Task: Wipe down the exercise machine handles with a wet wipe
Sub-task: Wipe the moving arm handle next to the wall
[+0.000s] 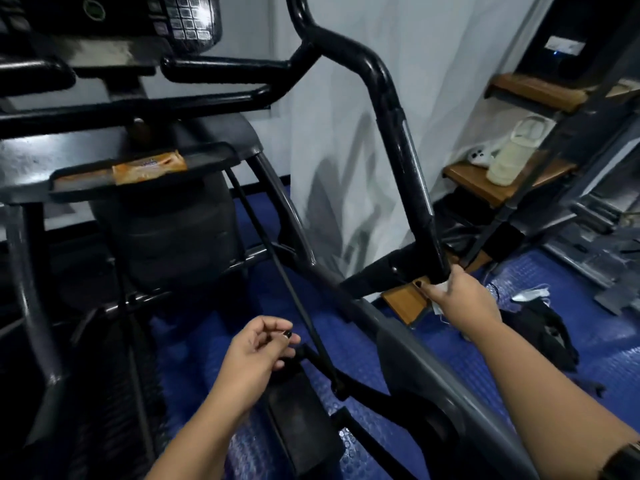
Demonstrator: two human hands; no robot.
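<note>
A black exercise machine fills the left and middle of the view. Its long black right handle bar (pixel 403 157) bends down from the top to a joint at lower right. My right hand (pixel 457 299) grips the bottom end of that bar with a white wet wipe (pixel 437 289) pressed between palm and bar; only a bit of the wipe shows. My left hand (pixel 258 348) hovers lower in the middle, fingers loosely curled, holding nothing, close to a thin black rod (pixel 287 278). An orange pack of wipes (pixel 150 169) lies on the machine's tray (pixel 207 154).
The console with a keypad (pixel 183 19) sits at top left. Wooden stair steps (pixel 485 185) rise at the right, one carrying a white bag (pixel 512 154). A black bag (pixel 543 330) and white scraps (pixel 530 294) lie on the blue floor (pixel 588 341).
</note>
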